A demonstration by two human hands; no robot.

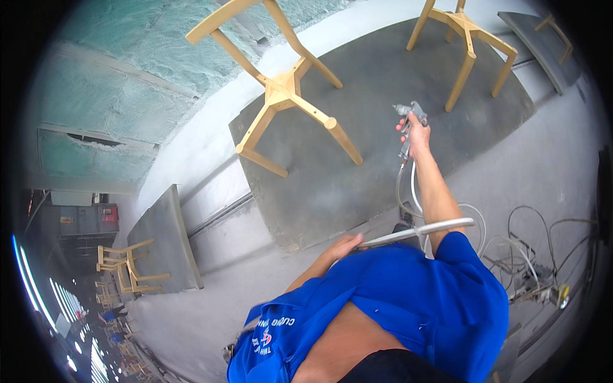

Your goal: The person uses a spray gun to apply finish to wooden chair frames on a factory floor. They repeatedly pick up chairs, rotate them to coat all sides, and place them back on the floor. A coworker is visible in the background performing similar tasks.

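My right hand [417, 135] is wrapped round a metal spray gun [414, 112], held over the grey tabletop board [332, 198]. A thin hose [400, 182] runs down from the gun's handle. My left hand [343, 246] is low in front of my body, its fingers closed at the end of a thicker white hose [424, 230] that crosses below my right forearm. On the board stands a pale wooden chair frame [281, 96] without a seat, left of the gun. A second wooden chair frame [468, 29] stands on the board's far right.
Another grey board [169, 236] on the left bears wooden chair frames [131, 268]. A further board [539, 48] is at the far right. Tangled hoses [530, 255] lie on the floor to my right. A wet greenish-white wall [115, 83] rises at the far left.
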